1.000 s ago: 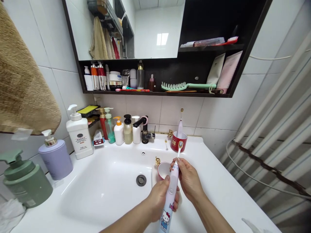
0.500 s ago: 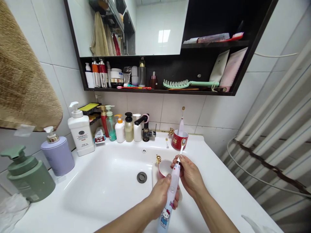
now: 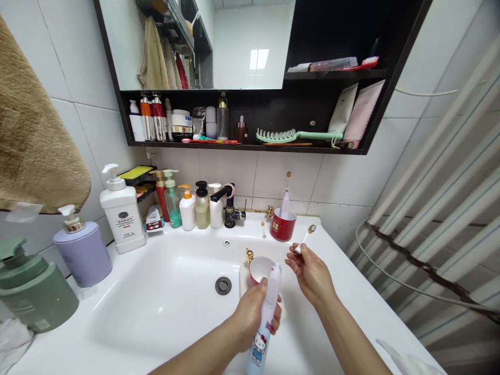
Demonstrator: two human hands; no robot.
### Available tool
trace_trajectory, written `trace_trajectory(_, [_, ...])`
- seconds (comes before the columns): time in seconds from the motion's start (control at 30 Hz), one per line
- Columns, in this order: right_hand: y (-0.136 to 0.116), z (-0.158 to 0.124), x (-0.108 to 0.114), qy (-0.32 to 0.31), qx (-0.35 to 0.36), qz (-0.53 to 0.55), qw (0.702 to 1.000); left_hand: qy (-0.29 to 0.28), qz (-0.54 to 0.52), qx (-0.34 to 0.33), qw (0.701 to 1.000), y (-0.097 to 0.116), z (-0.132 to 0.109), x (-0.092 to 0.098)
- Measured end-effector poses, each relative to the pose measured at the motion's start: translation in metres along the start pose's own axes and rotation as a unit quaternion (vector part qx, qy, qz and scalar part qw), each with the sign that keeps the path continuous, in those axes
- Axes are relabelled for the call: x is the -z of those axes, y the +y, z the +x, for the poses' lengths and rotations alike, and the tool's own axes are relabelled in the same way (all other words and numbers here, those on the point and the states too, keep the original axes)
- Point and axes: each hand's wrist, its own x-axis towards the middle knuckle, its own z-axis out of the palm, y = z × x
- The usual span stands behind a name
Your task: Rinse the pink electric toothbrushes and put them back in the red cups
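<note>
My left hand [image 3: 253, 312] is wrapped round a pale electric toothbrush handle [image 3: 269, 307] with a cartoon cat on it, held over the right side of the sink. Between the fingertips of my right hand [image 3: 312, 271] is a small brush head [image 3: 308, 237], its bristles pointing up and away. Handle and head are apart. Just beyond the handle, a red cup [image 3: 261, 268] with a white inside is partly hidden by it. Another red cup [image 3: 283, 227] stands on the back ledge, holding a second toothbrush [image 3: 286, 200]. A loose brush head [image 3: 263, 229] lies left of that cup.
The white sink [image 3: 156, 291] has a black faucet [image 3: 230, 208] at its back. Pump bottles [image 3: 187, 208] line the back left and left ledge. A dark shelf [image 3: 250, 148] hangs above, under a mirror. At the right are white pipes and a cable [image 3: 414, 291].
The brush head has come off the handle, moving right with my right hand. My left hand still holds the handle. The view has shifted slightly.
</note>
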Motion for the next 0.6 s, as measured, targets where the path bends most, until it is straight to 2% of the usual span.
trace_trajectory(0.1, [0.0,0.006,0.006,0.019,0.006,-0.056,0.998,0.01,-0.057,0.018,0.998,0.01,0.0,0.003])
trace_trajectory(0.23, [0.004,0.009,0.007,0.026,0.016,-0.099,0.995,0.045,-0.075,-0.009,0.996,0.022,0.001,0.007])
trace_trajectory(0.4, [0.009,0.007,0.009,0.01,0.026,-0.187,0.982,0.068,-0.098,-0.01,0.993,0.024,0.005,0.013])
trace_trajectory(0.5, [0.011,0.011,0.001,-0.002,0.044,-0.248,0.968,0.085,-0.101,-0.007,0.991,0.022,0.008,0.015])
trace_trajectory(0.6, [0.016,0.027,-0.016,-0.02,0.055,-0.318,0.946,0.094,-0.105,-0.002,0.99,0.02,0.009,0.014])
